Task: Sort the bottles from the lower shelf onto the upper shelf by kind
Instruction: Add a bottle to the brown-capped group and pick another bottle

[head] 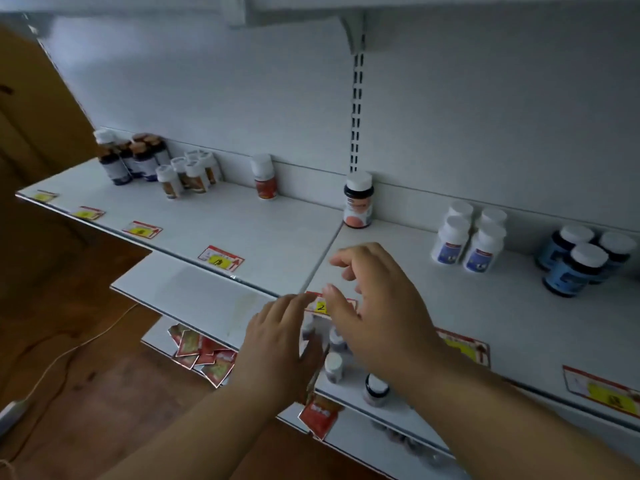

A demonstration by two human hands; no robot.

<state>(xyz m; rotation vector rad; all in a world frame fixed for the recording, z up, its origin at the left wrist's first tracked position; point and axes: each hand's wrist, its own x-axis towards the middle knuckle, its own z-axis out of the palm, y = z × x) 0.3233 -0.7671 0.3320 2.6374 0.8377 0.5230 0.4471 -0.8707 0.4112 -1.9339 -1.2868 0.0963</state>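
The white upper shelf [263,233] carries grouped bottles: dark syrup bottles [131,159] at far left, small white-capped bottles [188,174] beside them, a lone red-label bottle [264,177], a dark bottle with a pink label [358,199], white bottles with blue labels [467,239] and dark blue bottles [581,263] at right. On the lower shelf [349,393] stand several white-capped bottles [334,366], partly hidden by my hands. My left hand [277,341] hangs open over the lower shelf's edge. My right hand [377,303] hovers above the upper shelf's front edge, fingers loosely spread, holding nothing.
Yellow-and-red price tags [221,258] line the upper shelf's front edge. Red sachets [204,355] lie on a lower shelf at left, and another sachet [320,415] hangs below my left wrist. A brown wooden floor with a white cable [65,362] lies at left.
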